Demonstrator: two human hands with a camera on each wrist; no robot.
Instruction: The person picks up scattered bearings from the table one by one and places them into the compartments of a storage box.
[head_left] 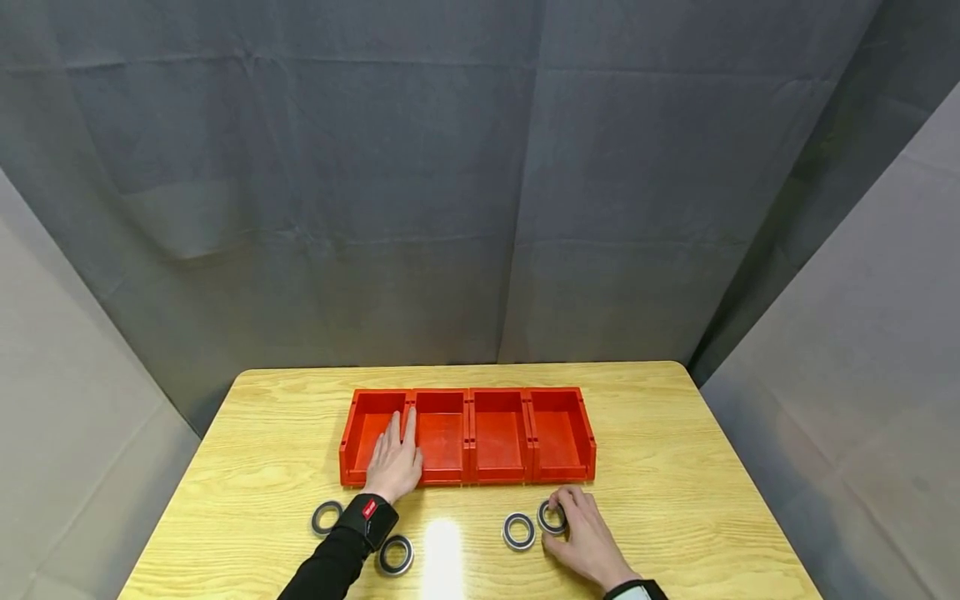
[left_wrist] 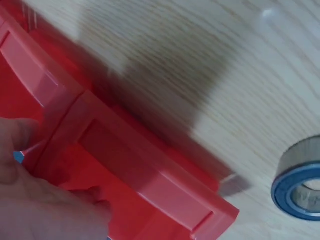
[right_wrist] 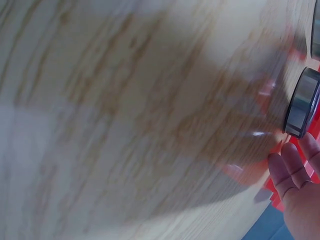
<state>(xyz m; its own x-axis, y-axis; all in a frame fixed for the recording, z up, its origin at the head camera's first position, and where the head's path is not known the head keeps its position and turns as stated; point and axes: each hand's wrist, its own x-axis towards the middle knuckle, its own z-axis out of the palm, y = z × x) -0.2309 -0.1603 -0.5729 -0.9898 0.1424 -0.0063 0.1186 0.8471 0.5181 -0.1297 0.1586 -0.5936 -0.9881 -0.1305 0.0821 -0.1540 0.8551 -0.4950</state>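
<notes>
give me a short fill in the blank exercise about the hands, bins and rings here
The red bins form a row of ____. The sleeve behind the left hand is ____. In the head view, of four rings, the right hand is at the one farthest to the ____.

four; black; right

A wood-grained table [head_left: 675, 467] is backed by a creased dark-grey cloth [head_left: 375, 208] — and flanked by a paler left sheet [head_left: 67, 400] and a paler right sheet [head_left: 847, 375].
</notes>
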